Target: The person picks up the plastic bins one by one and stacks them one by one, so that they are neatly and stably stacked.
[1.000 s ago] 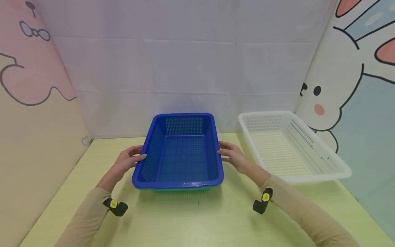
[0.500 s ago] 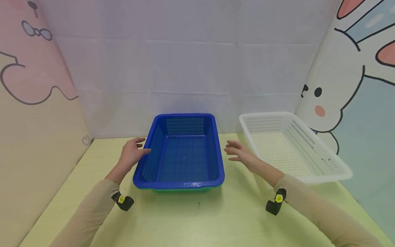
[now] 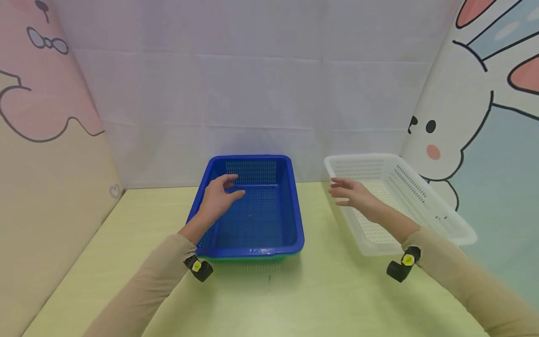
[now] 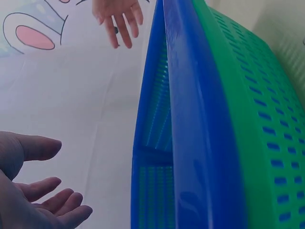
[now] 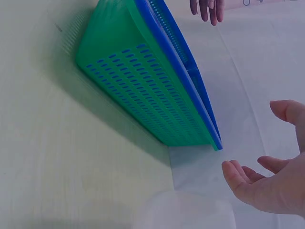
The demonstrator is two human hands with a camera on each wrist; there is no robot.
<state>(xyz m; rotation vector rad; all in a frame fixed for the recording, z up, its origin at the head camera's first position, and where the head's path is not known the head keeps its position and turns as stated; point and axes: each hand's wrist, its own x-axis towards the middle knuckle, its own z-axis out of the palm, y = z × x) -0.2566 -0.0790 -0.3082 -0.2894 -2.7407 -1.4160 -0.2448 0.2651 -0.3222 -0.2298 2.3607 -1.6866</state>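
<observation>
White basket [image 3: 406, 187] right of blue basket [image 3: 257, 220]; wall [image 3: 252, 89] behind

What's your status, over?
Left hand open above blue basket; right hand open near white basket. Blue basket nested in green basket. No obstruction seen.

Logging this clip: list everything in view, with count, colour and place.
Blue basket: one, blue, nested in the green one
Green basket: one, green, mid-table
White basket: one, white, right side
Table: one, pale yellow-green, under the baskets
Back wall: one, whitish, behind
Left mural: one, pink and cream
Right mural: one, white, blue and coral, rabbit
Wrist devices: two, black with yellow, one per wrist
Sleeves: two, beige, on the arms
Left grip: one, bare, holding nothing
Right grip: one, bare, holding nothing
</observation>
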